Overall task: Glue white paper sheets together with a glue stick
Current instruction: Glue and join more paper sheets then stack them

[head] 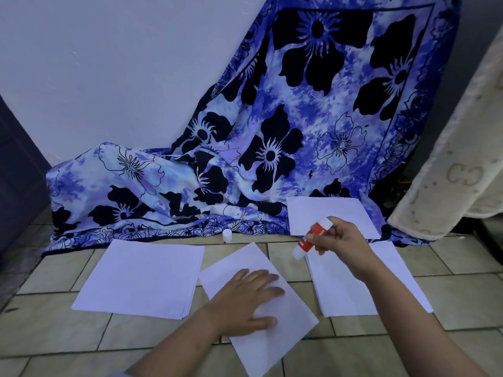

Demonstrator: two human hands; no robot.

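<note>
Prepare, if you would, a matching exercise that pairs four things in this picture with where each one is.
Things:
1 glue stick
2 white cap
3 tilted sheet
4 far sheet

Places:
A under the left hand
B on the blue cloth
C in the right hand
D at the cloth's lower edge

Pairs: 1-C, 2-D, 3-A, 4-B

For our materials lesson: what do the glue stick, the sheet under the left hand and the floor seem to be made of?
Glue stick: probably plastic, smooth red-and-white tube with slight sheen. Middle sheet: thin matt white paper, lying flat. Floor: likely ceramic tile, beige, with visible grout lines.
</note>
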